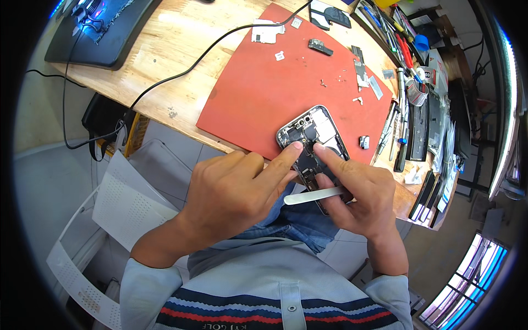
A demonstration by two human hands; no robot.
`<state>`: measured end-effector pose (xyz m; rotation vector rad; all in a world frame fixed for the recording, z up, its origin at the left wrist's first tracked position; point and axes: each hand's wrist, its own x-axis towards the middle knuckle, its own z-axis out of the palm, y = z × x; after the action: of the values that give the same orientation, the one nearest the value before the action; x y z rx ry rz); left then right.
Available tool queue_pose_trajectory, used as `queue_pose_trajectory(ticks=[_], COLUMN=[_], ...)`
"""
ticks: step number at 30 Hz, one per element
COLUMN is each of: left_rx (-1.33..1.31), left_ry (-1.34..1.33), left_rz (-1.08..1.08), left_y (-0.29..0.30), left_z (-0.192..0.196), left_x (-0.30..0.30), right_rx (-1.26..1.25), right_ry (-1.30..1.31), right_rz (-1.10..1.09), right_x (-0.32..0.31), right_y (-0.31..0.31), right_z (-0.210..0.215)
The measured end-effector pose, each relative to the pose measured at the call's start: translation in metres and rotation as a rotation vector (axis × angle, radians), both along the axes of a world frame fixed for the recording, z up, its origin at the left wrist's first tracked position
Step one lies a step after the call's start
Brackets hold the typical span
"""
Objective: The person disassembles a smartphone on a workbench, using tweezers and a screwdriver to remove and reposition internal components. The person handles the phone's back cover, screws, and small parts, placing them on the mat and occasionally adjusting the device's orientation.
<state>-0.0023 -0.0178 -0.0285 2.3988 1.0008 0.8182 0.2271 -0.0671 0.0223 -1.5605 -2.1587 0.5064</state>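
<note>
An opened smartphone [311,135] with its inner parts and camera lenses showing lies tilted at the near edge of the red work mat [247,93]. My left hand [236,181] comes from the left, its index fingertip pressing on the phone's inside. Its thumb is by the phone's left edge, and the other fingers are curled in. On the right side, my right hand [360,192] has its index fingertip on the inner parts and its thumb lower down. A flat silver metal tool [311,196] with a rounded end sticks out leftward from this hand; its other end is hidden.
Small phone parts, a dark module [320,47] and tiny screws [323,83] are scattered on the mat. Screwdrivers [389,124] and a tool tray [379,33] line the right side. A black cable [203,58] crosses the wooden table [165,49]. White chairs [124,192] stand at left.
</note>
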Motion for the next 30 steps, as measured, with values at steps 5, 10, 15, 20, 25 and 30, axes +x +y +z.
queue_pose_trajectory(ticks=[5,10,15,20,25,30], left_rx=[0.042,0.027,-0.035,-0.054,-0.086,-0.122], left_ry=[-0.004,-0.023,-0.008,-0.03,0.038,0.111], left_rz=[-0.017,-0.013,-0.023,-0.042,-0.073,-0.075], left_y=[0.002,0.002,0.003,0.006,0.01,0.011], left_z=[-0.003,-0.002,0.001,0.002,0.006,0.012], left_x=[-0.001,0.0,-0.001,0.0,-0.001,-0.001], right_rx=[0.037,0.015,0.03,0.036,0.03,0.059], right_ry=[0.067,0.077,-0.037,-0.068,-0.144,-0.171], right_rz=[-0.002,-0.05,0.071,0.076,0.095,0.1], right_x=[0.004,0.006,0.006,0.005,0.003,0.001], right_y=[0.003,0.003,0.003,0.001,0.0,0.001], right_z=[-0.001,0.003,-0.001,-0.002,0.0,0.001])
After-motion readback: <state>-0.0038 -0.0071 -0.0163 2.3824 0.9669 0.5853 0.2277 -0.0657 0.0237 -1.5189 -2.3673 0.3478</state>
